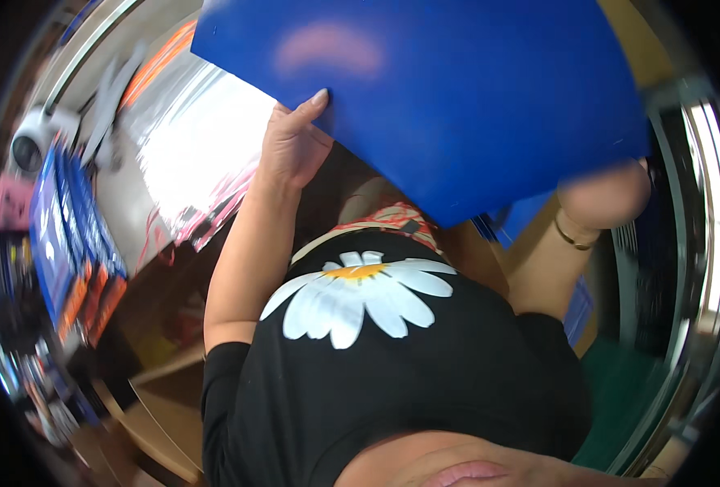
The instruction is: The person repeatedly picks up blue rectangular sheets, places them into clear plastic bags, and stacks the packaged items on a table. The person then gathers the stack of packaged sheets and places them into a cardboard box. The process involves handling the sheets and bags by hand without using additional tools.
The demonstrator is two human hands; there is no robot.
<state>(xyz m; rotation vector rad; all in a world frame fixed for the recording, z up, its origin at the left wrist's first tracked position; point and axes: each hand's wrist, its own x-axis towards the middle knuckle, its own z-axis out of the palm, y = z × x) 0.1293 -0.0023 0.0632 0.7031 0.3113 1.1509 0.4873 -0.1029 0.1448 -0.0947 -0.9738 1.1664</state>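
- Across the upper middle of the frame, a large blue sheet [457,89] is held up between both hands, spread flat.
- Left hand [295,142] grips its lower left edge, thumb on the face, steadying that corner.
- Right hand [607,195], at right, is mostly hidden behind the sheet's lower right corner; its grip cannot be told.
- Stacked blue packages [63,235] stand at left.

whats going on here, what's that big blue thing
A person in a black shirt with a daisy print holds up a large blue sheet with both hands. The left hand has its grip on the sheet's lower left edge; the right hand sits mostly hidden behind its lower right corner.
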